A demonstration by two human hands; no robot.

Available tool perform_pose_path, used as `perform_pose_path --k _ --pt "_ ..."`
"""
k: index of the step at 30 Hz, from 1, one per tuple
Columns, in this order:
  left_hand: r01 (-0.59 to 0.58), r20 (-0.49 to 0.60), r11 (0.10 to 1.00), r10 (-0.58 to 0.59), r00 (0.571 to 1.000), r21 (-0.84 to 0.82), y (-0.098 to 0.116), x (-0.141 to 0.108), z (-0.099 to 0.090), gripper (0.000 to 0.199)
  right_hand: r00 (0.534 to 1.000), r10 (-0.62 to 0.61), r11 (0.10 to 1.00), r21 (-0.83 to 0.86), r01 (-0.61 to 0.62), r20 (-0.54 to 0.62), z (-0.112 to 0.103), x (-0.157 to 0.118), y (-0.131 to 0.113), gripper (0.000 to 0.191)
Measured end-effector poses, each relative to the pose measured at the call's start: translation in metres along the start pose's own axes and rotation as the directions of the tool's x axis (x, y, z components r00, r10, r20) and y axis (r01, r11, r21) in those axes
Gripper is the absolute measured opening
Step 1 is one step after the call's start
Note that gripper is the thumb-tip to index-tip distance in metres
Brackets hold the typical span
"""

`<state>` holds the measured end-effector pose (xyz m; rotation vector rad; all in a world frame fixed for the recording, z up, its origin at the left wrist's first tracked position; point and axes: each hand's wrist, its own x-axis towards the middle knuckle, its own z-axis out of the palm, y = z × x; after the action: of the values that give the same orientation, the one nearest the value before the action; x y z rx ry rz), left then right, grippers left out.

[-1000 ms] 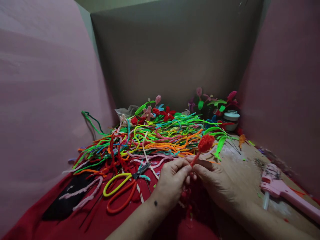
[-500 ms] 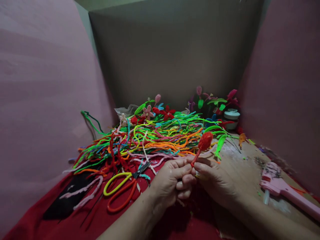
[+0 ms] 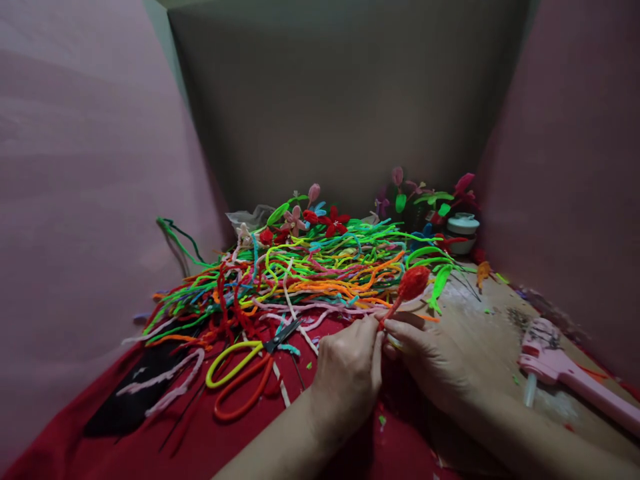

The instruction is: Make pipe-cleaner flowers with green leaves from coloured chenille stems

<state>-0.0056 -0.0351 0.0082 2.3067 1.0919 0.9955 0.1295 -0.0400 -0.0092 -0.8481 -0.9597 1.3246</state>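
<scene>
A red pipe-cleaner flower bud (image 3: 414, 283) on a thin red stem tilts up and to the right above my hands. My left hand (image 3: 350, 370) is closed, its thumb and fingertips pinching the lower stem. Against it, my right hand (image 3: 427, 353) grips the same stem between thumb and forefinger. The bottom of the stem is hidden among my fingers. Just left of my left hand, scissors (image 3: 245, 367) with one yellow and one orange handle lie on the red cloth (image 3: 260, 447), blades slightly apart.
A heap of coloured pipe cleaners (image 3: 320, 267) spreads behind my hands, finished flowers (image 3: 335, 220) on top. A pink glue gun (image 3: 550, 367) rests on a board (image 3: 465, 320) at right. Nearby stand a lidded jar (image 3: 463, 230) and green leaves (image 3: 440, 287). A black sheet (image 3: 125, 407) lies left.
My left hand has rolled over, its back now facing up and its fingers drawn in on the stem. The bud has shifted slightly right and down. My right hand keeps its pinch.
</scene>
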Motion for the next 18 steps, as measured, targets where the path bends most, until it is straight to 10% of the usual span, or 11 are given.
perform_pose_path --k 7,12,18 --pt "0.175 -0.001 0.928 -0.186 0.982 -0.330 0.002 0.009 -0.005 0.018 0.997 0.048 0.998 0.039 -0.051 0.067 0.001 -0.001 -0.002 0.007" --pt "0.465 0.287 0.535 -0.384 0.878 -0.705 0.006 0.016 -0.011 0.026 0.995 0.039 0.998 0.040 -0.042 0.091 0.000 0.000 -0.003 0.009" --pt "0.621 0.595 0.117 -0.193 0.780 -0.775 0.000 0.017 -0.018 0.014 0.993 0.082 0.975 0.200 -0.097 0.081 0.003 0.000 0.000 0.008"
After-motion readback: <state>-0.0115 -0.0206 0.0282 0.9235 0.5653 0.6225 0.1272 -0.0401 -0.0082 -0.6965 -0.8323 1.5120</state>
